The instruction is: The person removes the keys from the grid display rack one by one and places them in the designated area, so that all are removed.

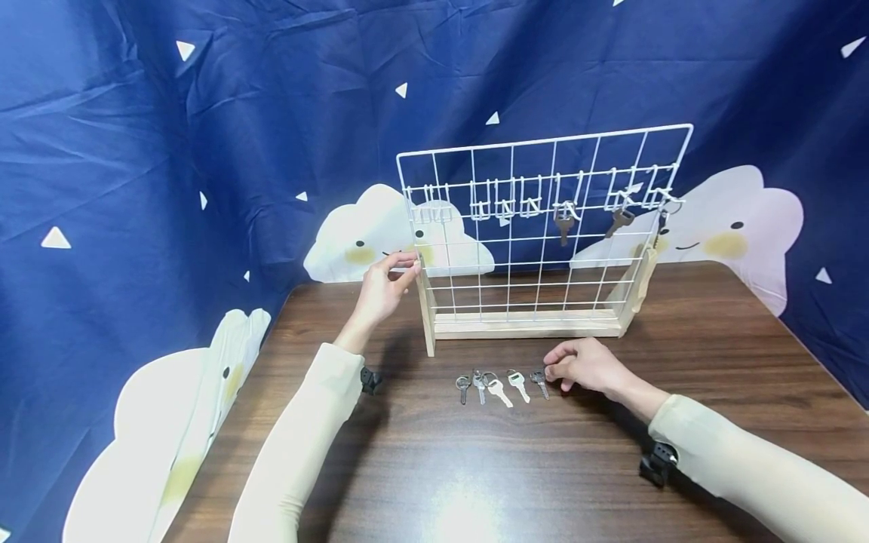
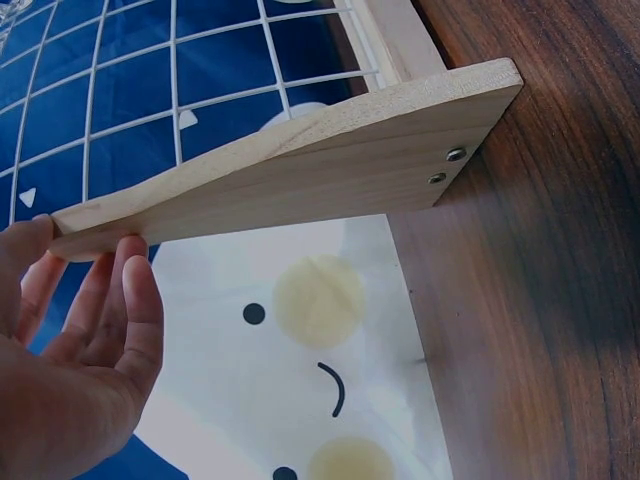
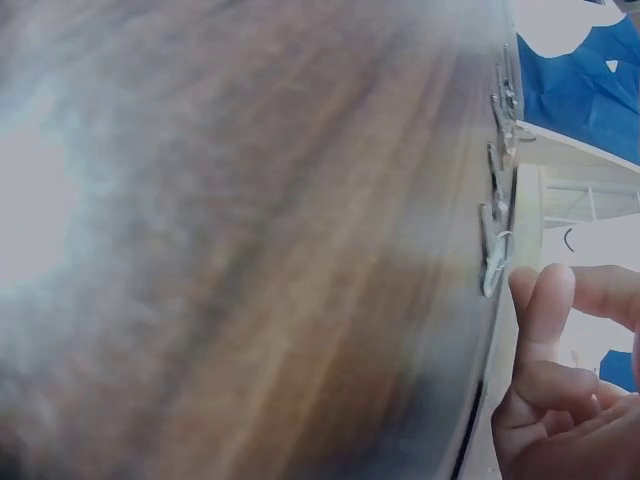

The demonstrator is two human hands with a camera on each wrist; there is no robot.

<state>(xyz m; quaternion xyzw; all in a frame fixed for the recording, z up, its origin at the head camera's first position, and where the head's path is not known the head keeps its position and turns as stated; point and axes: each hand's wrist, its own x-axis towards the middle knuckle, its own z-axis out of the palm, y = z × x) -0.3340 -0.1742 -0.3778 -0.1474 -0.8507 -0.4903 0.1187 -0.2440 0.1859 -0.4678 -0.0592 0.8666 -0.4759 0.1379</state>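
Note:
A white wire grid rack (image 1: 511, 147) on a wooden stand (image 1: 523, 326) stands upright on the table. My left hand (image 1: 383, 290) pinches the top of its left wooden side piece (image 2: 300, 165), thumb on one face and fingers on the other. Several keys (image 1: 518, 383) with small rings lie in a row in front of the stand. At the right end of the row, my right hand (image 1: 585, 366) reaches in with bent fingers, its fingertips right beside the rightmost key (image 1: 539, 383). In the right wrist view, that key (image 3: 492, 255) lies flat just off the fingertips.
Small white hooks (image 1: 505, 207) line the grid's upper part. Three keys, one a dark key (image 1: 564, 225), hang from hooks on the right half. A blue curtain (image 1: 271, 113) with clouds and triangles rises behind the brown wooden table (image 1: 380, 467). Light glares on the tabletop.

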